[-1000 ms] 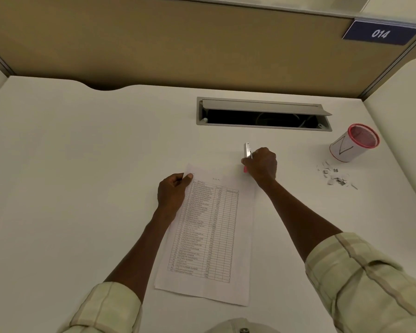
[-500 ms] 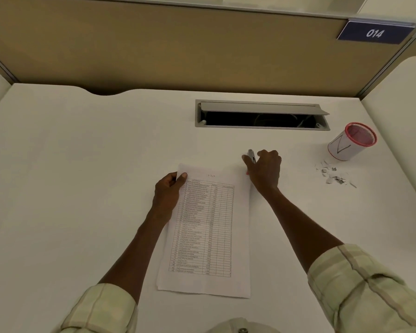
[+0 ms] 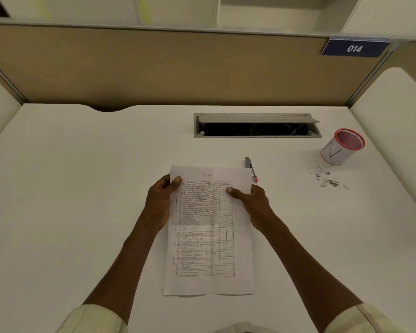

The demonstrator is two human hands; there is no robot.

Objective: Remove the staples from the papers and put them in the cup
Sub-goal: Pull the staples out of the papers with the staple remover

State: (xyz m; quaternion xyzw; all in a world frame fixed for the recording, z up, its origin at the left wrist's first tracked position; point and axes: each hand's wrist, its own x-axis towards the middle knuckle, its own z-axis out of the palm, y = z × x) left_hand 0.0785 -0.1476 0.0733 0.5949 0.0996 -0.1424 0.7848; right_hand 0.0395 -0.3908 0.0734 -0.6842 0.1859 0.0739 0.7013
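While both hands grip the papers point(image 3: 209, 231), we note the sheets lifted at their far end, near the middle of the desk point(image 3: 81, 188). The left hand point(image 3: 160, 203) holds the left margin close to the top corner, thumb pressed flat on the printed face, the other fingers curled behind and out of our sight. The right hand point(image 3: 252, 205) holds the right margin, thumb laid across the table's right-hand columns, remaining fingers hidden under the sheets. We count at least two sheets: a second edge peeks out along the bottom left corner. Whether a staple remains in them we cannot tell.

Just beyond the papers' top right corner lies the staple remover point(image 3: 250, 168), a slim metal tool with a pink end, flat on the desk and partly covered by the paper's edge; neither hand touches it.

Toward the desk's right edge stands the cup point(image 3: 341, 147), white with a red rim, upright, a dark V mark on its wall. Just in front of it we log a scatter of pulled staples point(image 3: 330, 180) and paper scraps on the bare desk, outside the cup.

An open cable slot point(image 3: 257, 126) sits along the desk's far edge.
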